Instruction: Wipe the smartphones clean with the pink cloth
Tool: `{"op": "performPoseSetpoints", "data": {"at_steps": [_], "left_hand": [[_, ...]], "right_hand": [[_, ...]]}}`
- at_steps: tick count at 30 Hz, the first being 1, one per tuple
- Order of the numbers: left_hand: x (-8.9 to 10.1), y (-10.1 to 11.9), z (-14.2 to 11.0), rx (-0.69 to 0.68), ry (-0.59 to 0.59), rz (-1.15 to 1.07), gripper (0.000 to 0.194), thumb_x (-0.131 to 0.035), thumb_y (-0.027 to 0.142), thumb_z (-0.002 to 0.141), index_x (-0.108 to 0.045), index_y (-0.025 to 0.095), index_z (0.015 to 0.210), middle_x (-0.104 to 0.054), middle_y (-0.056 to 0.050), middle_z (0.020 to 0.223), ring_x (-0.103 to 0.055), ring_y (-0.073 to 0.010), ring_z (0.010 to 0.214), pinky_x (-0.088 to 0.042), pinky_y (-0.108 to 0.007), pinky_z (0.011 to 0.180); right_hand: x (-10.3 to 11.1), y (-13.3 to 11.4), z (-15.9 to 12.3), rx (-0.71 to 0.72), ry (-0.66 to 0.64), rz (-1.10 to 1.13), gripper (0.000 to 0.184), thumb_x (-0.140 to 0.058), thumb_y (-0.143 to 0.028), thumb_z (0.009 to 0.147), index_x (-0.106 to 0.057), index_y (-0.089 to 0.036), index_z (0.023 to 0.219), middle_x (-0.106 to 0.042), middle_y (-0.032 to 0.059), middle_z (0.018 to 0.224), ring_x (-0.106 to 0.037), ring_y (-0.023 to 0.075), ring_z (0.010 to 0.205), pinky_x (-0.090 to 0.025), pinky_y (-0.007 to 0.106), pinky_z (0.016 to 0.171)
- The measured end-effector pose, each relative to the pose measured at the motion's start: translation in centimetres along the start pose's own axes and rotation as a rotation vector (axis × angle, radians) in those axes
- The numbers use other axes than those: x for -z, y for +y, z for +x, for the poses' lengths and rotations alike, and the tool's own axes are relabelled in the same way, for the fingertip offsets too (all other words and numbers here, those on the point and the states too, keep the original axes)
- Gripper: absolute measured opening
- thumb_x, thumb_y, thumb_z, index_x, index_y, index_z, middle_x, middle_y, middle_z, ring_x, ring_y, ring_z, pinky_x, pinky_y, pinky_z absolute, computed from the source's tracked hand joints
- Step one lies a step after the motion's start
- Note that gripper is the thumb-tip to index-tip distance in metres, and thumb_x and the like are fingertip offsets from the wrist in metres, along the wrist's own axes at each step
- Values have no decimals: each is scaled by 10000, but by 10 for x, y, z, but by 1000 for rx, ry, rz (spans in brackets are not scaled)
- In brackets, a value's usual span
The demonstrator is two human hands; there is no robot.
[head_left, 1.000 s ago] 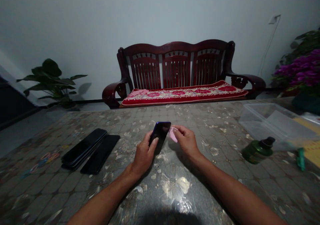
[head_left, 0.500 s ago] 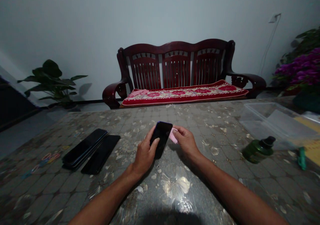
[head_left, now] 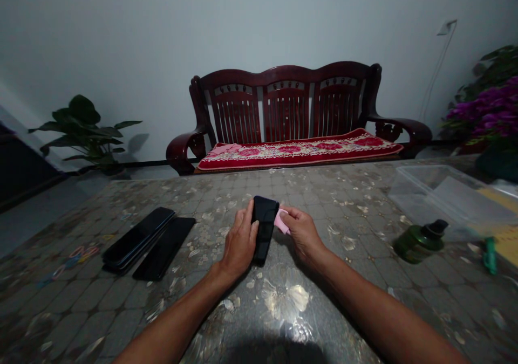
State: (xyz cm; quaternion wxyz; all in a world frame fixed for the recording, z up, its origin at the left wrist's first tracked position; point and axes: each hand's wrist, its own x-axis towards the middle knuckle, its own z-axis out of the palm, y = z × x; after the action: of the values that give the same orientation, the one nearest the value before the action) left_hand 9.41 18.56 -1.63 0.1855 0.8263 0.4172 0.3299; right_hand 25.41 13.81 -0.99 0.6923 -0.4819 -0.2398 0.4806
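My left hand (head_left: pixel 239 240) grips a black smartphone (head_left: pixel 266 226) by its left edge, thumb on the near side and fingers along the far edge. The phone's dark screen faces up toward me. On the phone's right, my right hand (head_left: pixel 301 229) pinches a small pink cloth (head_left: pixel 281 221) between thumb and fingers. The cloth is at the phone's right edge; whether it touches there I cannot tell. To the left lie a stack of dark phones (head_left: pixel 140 237) and, beside it, another black phone (head_left: pixel 165 248) flat on the table.
Several coloured rubber bands or clips (head_left: pixel 75 256) lie at far left on the patterned tabletop (head_left: pixel 283 321). At right are a green pump bottle (head_left: pixel 418 241), a clear plastic box (head_left: pixel 441 202) and a small green object (head_left: pixel 489 256). A wooden bench (head_left: pixel 285 105) stands beyond the table.
The phone has tipped flatter, its screen turning more toward me, and shifted slightly right. The left fingers have moved along its edge. The pink cloth remains in my right hand by the phone's right side.
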Motion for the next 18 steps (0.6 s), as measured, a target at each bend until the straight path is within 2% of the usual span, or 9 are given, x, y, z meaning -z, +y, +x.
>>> {"op": "performPoseSetpoints", "data": {"at_steps": [4,9,11,14,18], "left_hand": [[-1,6,-2,47,-48,48,680,-478,369,974,-239,199,1588,-466,-163,1430,-523,-299,1313,-475,-450,1059],[-6,10,-5,8,-97,94,1128,-755,438,742,-93,139,1605,-340,-215,1507,-372,-387,1421,-374,-542,1144],[-9,10,-5,-11,-105,108,1242,-808,423,658,-57,150,1608,-293,-217,1535,-333,-409,1436,-337,-559,1164],[-12,8,-6,-23,-127,103,1264,-804,338,621,-37,166,1611,-248,-217,1558,-305,-422,1445,-300,-570,1178],[-15,4,-6,-23,-132,44,1175,-718,209,632,-68,156,1609,-237,-219,1557,-256,-412,1472,-252,-571,1199]], "right_hand": [[2,3,0,-31,-6,34,408,-839,-399,602,-760,-146,913,-712,51,740,-567,122,566,-432,228,515],[4,7,1,-34,5,55,414,-848,-383,589,-757,-135,908,-724,52,756,-587,126,590,-442,225,534],[3,7,0,-47,15,63,417,-851,-375,581,-758,-131,906,-719,44,741,-582,120,584,-437,219,528],[1,5,-2,-50,17,65,397,-848,-363,591,-764,-132,903,-715,40,736,-582,114,584,-441,212,530],[0,2,-3,-35,6,57,390,-849,-366,594,-768,-129,892,-720,46,743,-589,115,591,-448,213,540]]}}
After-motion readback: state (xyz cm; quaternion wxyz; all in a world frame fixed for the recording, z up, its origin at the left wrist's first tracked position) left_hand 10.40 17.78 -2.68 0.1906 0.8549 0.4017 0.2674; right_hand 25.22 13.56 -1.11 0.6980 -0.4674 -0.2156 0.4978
